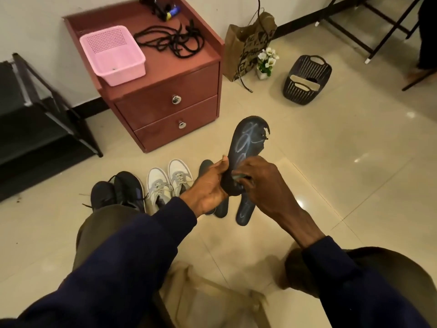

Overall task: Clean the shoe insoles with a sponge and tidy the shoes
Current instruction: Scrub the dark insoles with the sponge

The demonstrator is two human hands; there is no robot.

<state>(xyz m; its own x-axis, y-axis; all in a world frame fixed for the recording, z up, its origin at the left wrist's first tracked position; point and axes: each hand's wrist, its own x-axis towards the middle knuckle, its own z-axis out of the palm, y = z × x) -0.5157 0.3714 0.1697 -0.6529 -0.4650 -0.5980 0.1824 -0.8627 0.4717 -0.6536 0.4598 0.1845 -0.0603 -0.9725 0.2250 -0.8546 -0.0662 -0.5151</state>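
The left hand (210, 185) grips the lower edge of a dark insole (250, 138), thumb on the near side and fingers curled round behind it. The insole is held up in the air over the floor (331, 162), its toe pointing away and its face marked with pale scribbles; a piece is missing from the toe's right edge. The right hand (260, 183) is curled over a small greyish-green sponge (238, 177) and presses it against the heel half of that insole. Most of the sponge is hidden under the fingers.

Directly under the hands, two more dark insoles lie on the floor: one with pale markings (246, 211) on the right, and a plainer one (205, 165) on the left, partly covered by the left hand. Left of these stand a pair of grey shoes (168, 181) and, beside them, a pair of black shoes (118, 192), toes pointing away.

Beyond them is a red-brown drawer cabinet (165, 107) against the wall, with a pink basket (111, 53) and a tangle of black laces (170, 40) on top. To its right stand a paper bag (246, 43), a small pot of white flowers (267, 60) and a black basket (305, 79) with pale insoles inside. A dark shoe rack (35, 126) sits at the far left.
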